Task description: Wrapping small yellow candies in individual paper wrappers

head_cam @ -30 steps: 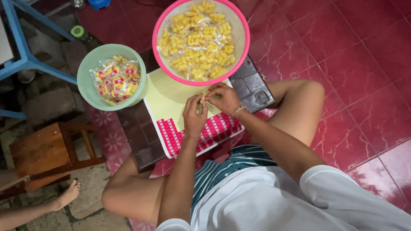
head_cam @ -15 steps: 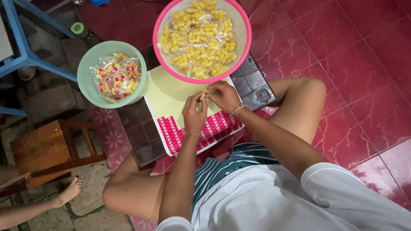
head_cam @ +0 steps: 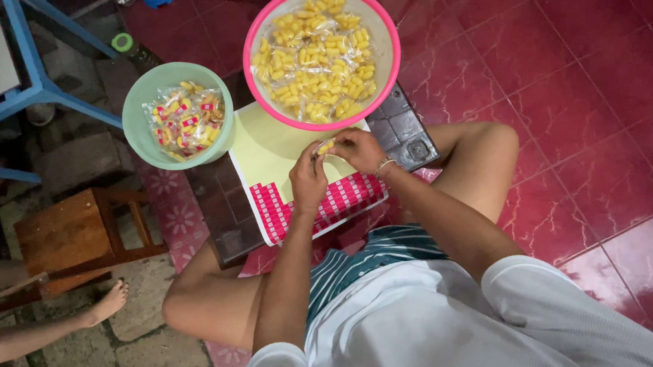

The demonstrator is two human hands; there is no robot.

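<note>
1. The small yellow snack packet [head_cam: 325, 146] is a pale-yellow piece in clear wrap, pinched between both hands just at 6 o'clock of the pink basin [head_cam: 389, 62] and above the yellow sheet [head_cam: 262, 153]. It is too small to make out further.
2. The pink basin, at 12 o'clock in the view, is heaped with many clear-wrapped yellow snack pieces.
3. The green bowl [head_cam: 135, 121], at 9 o'clock of the basin and just beside it, holds wrapped packets with yellow contents and red labels.
4. Under the hands lies the yellow sheet, with a strip of small red labels [head_cam: 343, 198] along its near edge, on a dark low table [head_cam: 408, 130].
5. The left hand [head_cam: 308, 179] is closed, its fingertips gripping the packet's left end, the forearm reaching out from 6 o'clock.
6. The right hand [head_cam: 356, 148], a bracelet at its wrist, grips the packet's right end with curled fingers.
7. At 8 o'clock stand a wooden stool [head_cam: 74, 234] and another person's bare foot [head_cam: 107, 302].
</note>
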